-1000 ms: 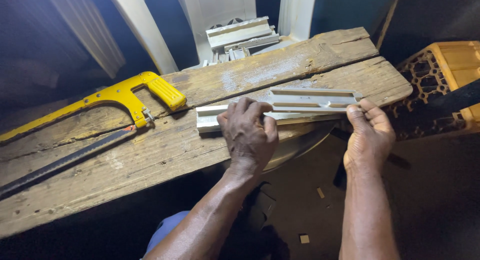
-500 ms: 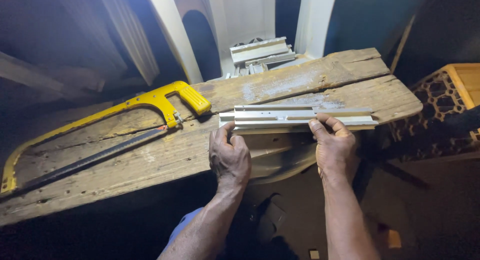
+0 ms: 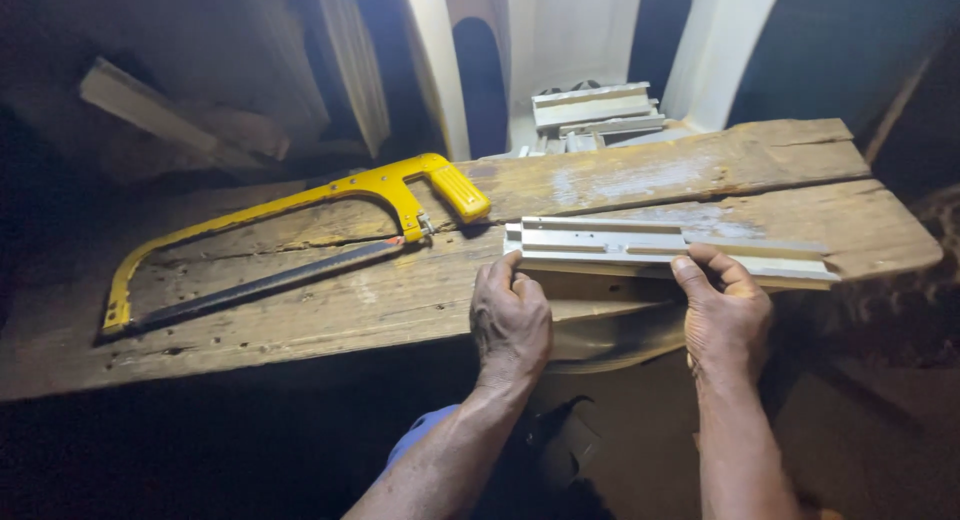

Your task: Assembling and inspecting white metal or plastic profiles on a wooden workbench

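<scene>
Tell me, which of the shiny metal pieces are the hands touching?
The long metal channel lying flat on the wooden plank, between left hand and right hand. The other pieces sit stacked behind, untouched.

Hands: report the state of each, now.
Left hand: fingers curled on the left end of the metal profile, steadying it on the wooden plank.
Right hand: gripping the profile's near edge.

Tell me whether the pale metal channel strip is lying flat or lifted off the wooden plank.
Lying flat: the pale metal channel strip rests lengthwise on the wooden plank.
</scene>
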